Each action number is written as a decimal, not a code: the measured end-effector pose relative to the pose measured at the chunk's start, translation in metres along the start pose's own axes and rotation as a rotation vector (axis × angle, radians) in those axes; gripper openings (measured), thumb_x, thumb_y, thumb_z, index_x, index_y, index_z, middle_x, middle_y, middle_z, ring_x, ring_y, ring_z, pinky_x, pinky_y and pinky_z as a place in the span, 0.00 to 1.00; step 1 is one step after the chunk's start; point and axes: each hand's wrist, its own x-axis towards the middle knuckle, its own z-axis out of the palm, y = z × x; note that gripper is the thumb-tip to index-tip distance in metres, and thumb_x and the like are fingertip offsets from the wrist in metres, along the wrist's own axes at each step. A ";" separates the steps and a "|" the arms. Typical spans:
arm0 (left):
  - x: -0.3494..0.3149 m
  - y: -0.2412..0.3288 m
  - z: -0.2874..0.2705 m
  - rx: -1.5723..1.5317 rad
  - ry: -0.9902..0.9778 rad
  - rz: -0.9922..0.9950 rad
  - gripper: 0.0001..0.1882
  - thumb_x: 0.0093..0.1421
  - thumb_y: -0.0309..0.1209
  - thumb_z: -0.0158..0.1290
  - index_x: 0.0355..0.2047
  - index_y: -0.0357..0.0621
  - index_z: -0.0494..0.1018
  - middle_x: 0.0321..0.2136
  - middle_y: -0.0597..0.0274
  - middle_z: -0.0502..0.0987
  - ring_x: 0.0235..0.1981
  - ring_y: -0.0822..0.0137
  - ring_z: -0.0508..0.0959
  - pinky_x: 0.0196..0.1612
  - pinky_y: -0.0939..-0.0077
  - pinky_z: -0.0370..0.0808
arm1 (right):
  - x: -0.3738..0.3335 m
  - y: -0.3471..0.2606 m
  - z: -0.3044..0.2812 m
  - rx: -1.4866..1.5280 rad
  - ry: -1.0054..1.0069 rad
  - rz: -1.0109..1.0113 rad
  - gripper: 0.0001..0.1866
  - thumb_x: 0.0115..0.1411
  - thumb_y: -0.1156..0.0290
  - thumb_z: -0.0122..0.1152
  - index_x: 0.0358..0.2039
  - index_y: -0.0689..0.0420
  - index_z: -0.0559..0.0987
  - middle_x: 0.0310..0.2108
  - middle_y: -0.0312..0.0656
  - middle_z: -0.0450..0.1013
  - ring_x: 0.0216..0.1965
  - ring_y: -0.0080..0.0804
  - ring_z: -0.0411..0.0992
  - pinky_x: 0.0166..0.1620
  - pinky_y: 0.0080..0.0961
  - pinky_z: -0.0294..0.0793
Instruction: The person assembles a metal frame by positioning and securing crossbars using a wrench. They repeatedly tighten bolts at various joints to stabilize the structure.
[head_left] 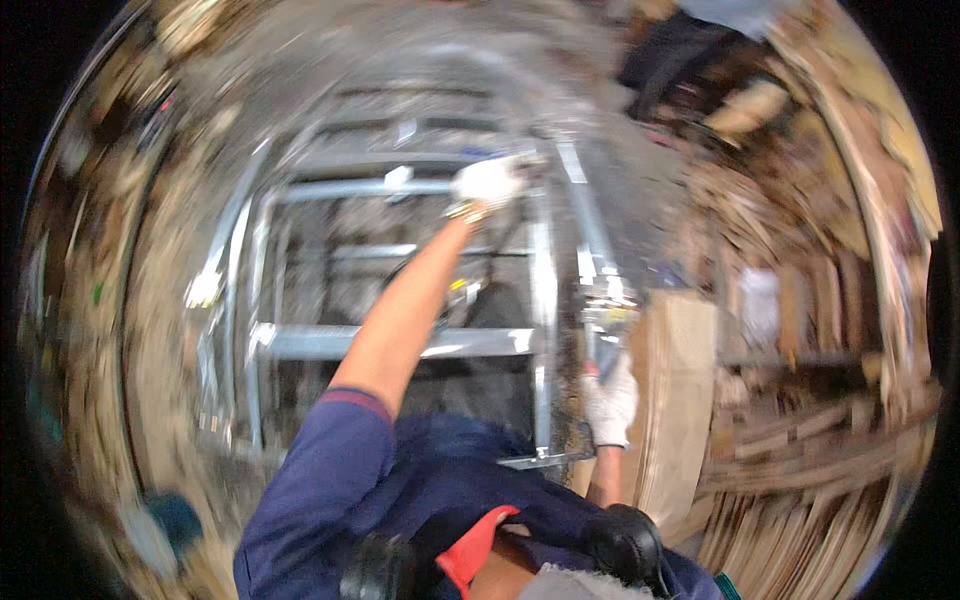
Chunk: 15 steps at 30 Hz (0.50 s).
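Head view is motion-blurred. Silver metal-tube rectangular frame with crossbars (pixel 543 260) sits directly ahead of the torso, left of the stacked flat tan boards (pixel 680 390). Left hand in a white glove (pixel 488 187) is at the frame's far right corner, forearm passing over 1 near crossbar; can't tell if the fingers are grasping or just resting. Right hand in a white glove (pixel 610 402) is clenched around a grey handheld tool (pixel 607 350), blurred, type unclear, just outside the right rail. Brown wood scrap (pixel 735 205) is piled further right.
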 end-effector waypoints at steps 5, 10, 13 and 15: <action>0.005 -0.003 -0.008 0.077 -0.188 0.033 0.26 0.62 0.50 0.41 0.53 0.52 0.75 0.44 0.46 0.80 0.46 0.46 0.80 0.48 0.54 0.75 | -0.002 -0.005 -0.007 -0.053 -0.052 0.021 0.28 0.58 0.50 0.61 0.51 0.55 0.70 0.35 0.60 0.78 0.37 0.62 0.77 0.41 0.54 0.75; 0.007 -0.003 -0.006 0.110 -0.155 -0.036 0.22 0.60 0.48 0.43 0.47 0.52 0.75 0.40 0.45 0.81 0.42 0.44 0.81 0.45 0.51 0.75 | -0.004 -0.003 -0.011 -0.017 -0.055 -0.036 0.29 0.60 0.50 0.59 0.54 0.56 0.67 0.37 0.60 0.78 0.37 0.61 0.77 0.40 0.55 0.75; 0.005 -0.004 -0.003 0.135 -0.145 -0.032 0.22 0.61 0.49 0.44 0.48 0.53 0.76 0.38 0.46 0.82 0.40 0.44 0.81 0.44 0.51 0.76 | -0.005 -0.002 -0.009 0.003 -0.046 -0.054 0.28 0.60 0.50 0.59 0.53 0.56 0.67 0.37 0.59 0.78 0.37 0.60 0.78 0.40 0.55 0.75; 0.005 -0.005 -0.003 0.125 -0.129 -0.034 0.22 0.61 0.49 0.43 0.47 0.53 0.76 0.39 0.46 0.82 0.41 0.45 0.81 0.44 0.51 0.76 | -0.005 -0.001 -0.007 -0.002 -0.033 -0.062 0.28 0.60 0.50 0.59 0.53 0.56 0.67 0.37 0.59 0.78 0.37 0.60 0.78 0.40 0.54 0.75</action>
